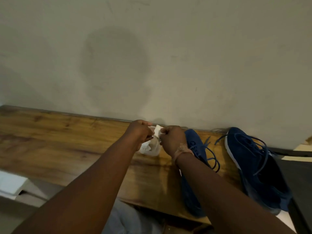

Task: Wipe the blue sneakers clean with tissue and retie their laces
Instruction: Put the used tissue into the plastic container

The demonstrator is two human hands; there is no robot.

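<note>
The tissue [157, 130] is pinched between both hands above the wooden bench [67, 146], left hand [140, 132] and right hand [172, 139] each grasping an edge, seemingly folding or tearing off a wiping piece; two blue sneakers [253, 166] lie just right, laces [212, 159] loose

A wooden table [70, 142] with a brown grain stands against a pale wall. Its far edge touches the wall, and its near edge runs down toward 4 o'clock. On its right part lie two blue sneakers, side by side, toes toward the wall. The left sneaker [194, 146] is partly hidden behind an arm; its loose laces [213, 157] lie on the wood. The right sneaker [256, 168] lies at 3 o'clock from it, near the table's right end, laces also untied.
</note>
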